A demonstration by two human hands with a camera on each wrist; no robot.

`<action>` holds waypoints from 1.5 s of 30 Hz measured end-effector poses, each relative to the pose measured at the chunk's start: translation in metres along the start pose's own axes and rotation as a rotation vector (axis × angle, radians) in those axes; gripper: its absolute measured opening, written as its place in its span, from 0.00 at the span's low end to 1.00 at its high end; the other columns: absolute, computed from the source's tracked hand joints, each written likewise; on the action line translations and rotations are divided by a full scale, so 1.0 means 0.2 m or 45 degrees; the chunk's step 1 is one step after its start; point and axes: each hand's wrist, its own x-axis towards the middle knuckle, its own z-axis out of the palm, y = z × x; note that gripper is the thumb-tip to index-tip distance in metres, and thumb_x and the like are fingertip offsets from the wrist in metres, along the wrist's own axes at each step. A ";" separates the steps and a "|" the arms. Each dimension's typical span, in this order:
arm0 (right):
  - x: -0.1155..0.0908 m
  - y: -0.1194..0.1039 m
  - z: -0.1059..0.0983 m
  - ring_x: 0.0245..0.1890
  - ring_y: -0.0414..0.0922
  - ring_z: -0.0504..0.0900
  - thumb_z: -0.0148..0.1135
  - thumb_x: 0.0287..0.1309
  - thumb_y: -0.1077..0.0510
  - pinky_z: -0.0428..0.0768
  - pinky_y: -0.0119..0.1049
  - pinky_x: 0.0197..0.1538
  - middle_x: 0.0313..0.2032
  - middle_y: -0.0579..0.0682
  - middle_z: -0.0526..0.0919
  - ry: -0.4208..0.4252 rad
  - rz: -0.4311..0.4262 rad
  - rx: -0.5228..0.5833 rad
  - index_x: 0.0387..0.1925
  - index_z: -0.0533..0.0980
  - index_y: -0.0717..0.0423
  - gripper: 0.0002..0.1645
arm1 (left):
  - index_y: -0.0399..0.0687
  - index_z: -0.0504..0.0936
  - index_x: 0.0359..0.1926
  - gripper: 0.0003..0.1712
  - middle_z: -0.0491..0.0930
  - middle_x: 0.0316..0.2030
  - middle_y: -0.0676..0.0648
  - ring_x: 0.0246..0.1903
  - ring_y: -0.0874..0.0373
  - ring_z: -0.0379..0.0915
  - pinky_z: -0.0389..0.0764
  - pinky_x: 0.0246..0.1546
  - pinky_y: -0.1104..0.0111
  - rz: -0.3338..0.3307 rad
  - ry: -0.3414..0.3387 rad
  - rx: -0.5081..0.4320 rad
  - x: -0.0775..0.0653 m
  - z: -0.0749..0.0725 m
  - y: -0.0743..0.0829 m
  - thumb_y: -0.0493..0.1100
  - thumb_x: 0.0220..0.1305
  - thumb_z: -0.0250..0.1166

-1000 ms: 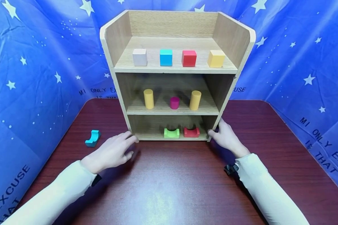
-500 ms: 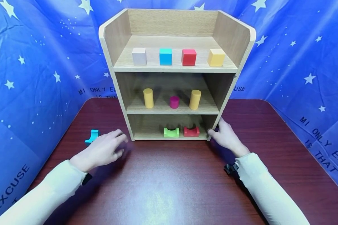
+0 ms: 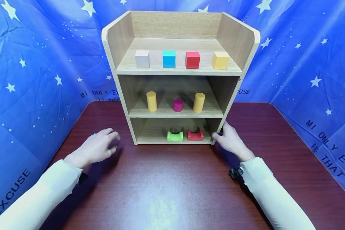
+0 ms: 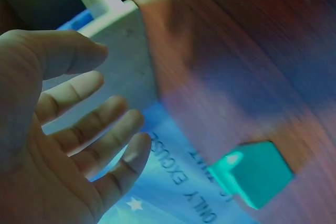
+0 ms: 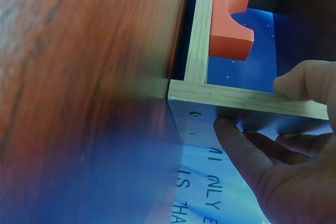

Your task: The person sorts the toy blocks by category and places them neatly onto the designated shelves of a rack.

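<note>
My left hand (image 3: pixel 93 148) hovers over the table's left side, fingers spread and slightly bent, holding nothing. Behind it in the head view, a teal block with a curved notch is almost wholly hidden; the left wrist view shows that teal block (image 4: pixel 257 174) on the table, apart from the fingers. At the lower right of the wooden shelf (image 3: pixel 176 25), my right hand (image 3: pixel 232 142) grips the side panel (image 5: pixel 239 97), thumb on the inner face and fingers against the outer face. Nearby on the bottom level sit a red notched block (image 3: pixel 195 136) and a green notched block (image 3: pixel 175 136).
On the top level stand a white cube (image 3: pixel 142 59), a blue cube (image 3: pixel 169 59), a red cube (image 3: pixel 192 60) and a yellow cube (image 3: pixel 220 60). The middle level bears two yellow cylinders (image 3: pixel 151 101) and a short magenta cylinder (image 3: pixel 178 105). A starry blue curtain (image 3: pixel 46 64) surrounds the table (image 3: pixel 172 179).
My left hand has moved left, away from the shelf's lower left corner, and now covers most of the teal block in the head view. The right hand keeps its grip on the panel.
</note>
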 end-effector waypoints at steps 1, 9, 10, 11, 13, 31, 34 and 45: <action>0.00 0.00 0.00 0.42 0.53 0.77 0.58 0.53 0.61 0.73 0.49 0.48 0.42 0.63 0.80 0.001 0.000 0.000 0.56 0.64 0.67 0.29 | 0.47 0.79 0.41 0.15 0.74 0.37 0.48 0.37 0.47 0.76 0.77 0.32 0.51 -0.008 0.001 0.000 0.00 0.00 -0.01 0.39 0.48 0.67; 0.00 0.00 0.00 0.43 0.54 0.77 0.58 0.53 0.62 0.73 0.49 0.48 0.43 0.65 0.80 0.008 0.000 0.010 0.57 0.64 0.67 0.30 | 0.43 0.79 0.42 0.17 0.76 0.38 0.44 0.41 0.44 0.75 0.75 0.38 0.49 -0.046 0.033 0.000 -0.01 0.03 -0.10 0.38 0.48 0.67; 0.00 0.00 0.00 0.43 0.54 0.77 0.59 0.53 0.62 0.73 0.49 0.48 0.43 0.65 0.80 0.009 0.000 0.010 0.57 0.64 0.67 0.29 | 0.42 0.79 0.43 0.18 0.76 0.38 0.44 0.41 0.44 0.74 0.75 0.38 0.49 -0.056 0.036 0.002 -0.02 0.03 -0.11 0.38 0.48 0.67; 0.00 0.01 0.00 0.43 0.54 0.77 0.59 0.53 0.62 0.73 0.49 0.48 0.43 0.65 0.80 0.007 0.001 0.011 0.57 0.64 0.67 0.30 | 0.42 0.78 0.44 0.19 0.76 0.38 0.43 0.41 0.44 0.74 0.75 0.38 0.49 -0.073 0.034 0.002 -0.02 0.03 -0.12 0.38 0.48 0.67; 0.00 0.01 0.00 0.43 0.54 0.77 0.59 0.53 0.62 0.73 0.49 0.48 0.43 0.64 0.80 0.005 0.001 0.011 0.57 0.64 0.67 0.30 | 0.42 0.77 0.46 0.20 0.75 0.37 0.43 0.39 0.45 0.73 0.74 0.37 0.49 -0.110 0.023 0.008 -0.02 0.03 -0.15 0.39 0.48 0.67; 0.00 0.00 0.00 0.46 0.55 0.77 0.59 0.52 0.61 0.73 0.50 0.50 0.44 0.64 0.80 0.002 0.002 0.009 0.56 0.65 0.66 0.29 | 0.40 0.74 0.53 0.26 0.72 0.46 0.34 0.44 0.39 0.67 0.74 0.40 0.44 -0.343 -0.094 -0.042 -0.07 0.04 -0.30 0.42 0.53 0.68; 0.01 0.00 0.00 0.46 0.55 0.77 0.59 0.52 0.60 0.72 0.51 0.50 0.44 0.64 0.80 0.004 0.003 0.005 0.56 0.65 0.66 0.30 | 0.39 0.74 0.53 0.26 0.71 0.48 0.33 0.46 0.37 0.66 0.73 0.42 0.42 -0.365 -0.111 -0.064 -0.08 0.04 -0.31 0.42 0.53 0.68; 0.00 0.00 0.00 0.45 0.54 0.76 0.59 0.53 0.61 0.72 0.50 0.49 0.43 0.63 0.80 0.001 -0.007 -0.009 0.58 0.64 0.65 0.31 | 0.37 0.69 0.57 0.31 0.67 0.48 0.30 0.43 0.36 0.68 0.72 0.44 0.42 -0.447 -0.173 -0.156 -0.09 0.04 -0.32 0.41 0.53 0.68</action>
